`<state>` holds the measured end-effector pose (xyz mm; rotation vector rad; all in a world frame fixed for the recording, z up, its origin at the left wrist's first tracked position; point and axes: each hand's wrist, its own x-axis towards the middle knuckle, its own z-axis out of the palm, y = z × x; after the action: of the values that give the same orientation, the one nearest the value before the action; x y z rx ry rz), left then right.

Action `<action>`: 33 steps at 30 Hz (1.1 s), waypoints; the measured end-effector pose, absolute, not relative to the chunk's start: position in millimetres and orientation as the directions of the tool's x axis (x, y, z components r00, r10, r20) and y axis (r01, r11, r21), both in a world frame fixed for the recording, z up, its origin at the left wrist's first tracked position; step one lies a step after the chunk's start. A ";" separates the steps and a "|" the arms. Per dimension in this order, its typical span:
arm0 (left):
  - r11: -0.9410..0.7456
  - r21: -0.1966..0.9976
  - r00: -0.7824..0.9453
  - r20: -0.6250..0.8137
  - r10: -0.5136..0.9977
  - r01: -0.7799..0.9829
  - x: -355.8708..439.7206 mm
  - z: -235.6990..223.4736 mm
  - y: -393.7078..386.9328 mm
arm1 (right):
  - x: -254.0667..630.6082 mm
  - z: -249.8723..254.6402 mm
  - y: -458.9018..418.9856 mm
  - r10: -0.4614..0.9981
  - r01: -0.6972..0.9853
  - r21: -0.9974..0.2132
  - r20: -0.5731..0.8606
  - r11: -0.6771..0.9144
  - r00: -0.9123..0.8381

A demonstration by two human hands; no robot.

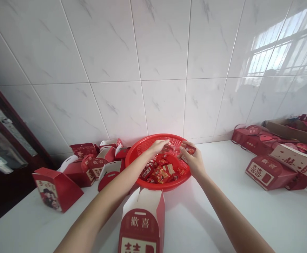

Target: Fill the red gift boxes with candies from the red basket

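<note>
A red plastic basket point(131, 162) with a perforated wall holds several wrapped candies point(161, 175) in red and gold. Over its left part is my left hand point(158, 146), its fingers bent to the right and partly hidden. A small pinkish piece point(171, 147) shows at those fingertips, too blurred to name. At the basket's right rim, my right hand point(194, 163) is closed around wrapped candies point(190, 150), one red and one pale. Below the basket, between my forearms, a red and white gift box point(140, 225) stands upright with its top open.
Several red gift boxes point(75, 172) stand to the left, some open-topped; a tapered one point(57, 189) is nearest. To the right are more red boxes point(270, 172) and a cardboard tray point(282, 126). A tiled wall point(164, 105) rises behind the white table point(200, 225).
</note>
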<state>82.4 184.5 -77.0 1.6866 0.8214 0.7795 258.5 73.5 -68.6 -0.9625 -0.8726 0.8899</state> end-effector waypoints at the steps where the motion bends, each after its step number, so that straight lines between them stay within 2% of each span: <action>1: -0.206 0.962 0.543 0.077 0.836 0.181 79.1 -80.0 184.9 | 258.2 -68.1 73.0 0.907 -0.224 -0.929 0.199 0.296 0.371; 10: -0.139 0.802 0.487 -0.206 0.848 0.581 98.2 -88.6 208.4 | 262.5 -66.7 71.5 0.928 -0.344 -0.896 0.161 0.280 0.337; 14: -0.152 0.761 0.461 -0.210 0.862 0.631 101.9 -92.1 207.1 | 265.2 -68.6 73.9 0.936 -0.383 -0.883 0.151 0.273 0.318; 19: -0.220 0.829 0.456 -0.047 0.889 0.514 102.4 -81.5 201.8 | 262.1 -67.7 72.4 0.946 -0.356 -0.902 0.141 0.245 0.292; 26: -0.270 0.951 0.517 0.157 0.842 0.151 106.8 -43.9 180.4 | 261.2 -70.4 74.3 0.929 -0.316 -0.898 0.210 0.307 0.306; 30: -0.238 0.971 0.590 0.187 0.786 0.010 105.7 -36.2 167.8 | 262.4 -72.8 75.7 0.927 -0.312 -0.894 0.232 0.323 0.294; 33: -0.216 0.976 0.645 0.185 0.741 -0.033 104.9 -37.7 165.9 | 262.6 -73.1 75.3 0.930 -0.323 -0.889 0.238 0.324 0.279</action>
<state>104.9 165.9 -37.7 1.6475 0.5911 0.7913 262.6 75.3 -73.1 -0.8340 -0.8988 0.9865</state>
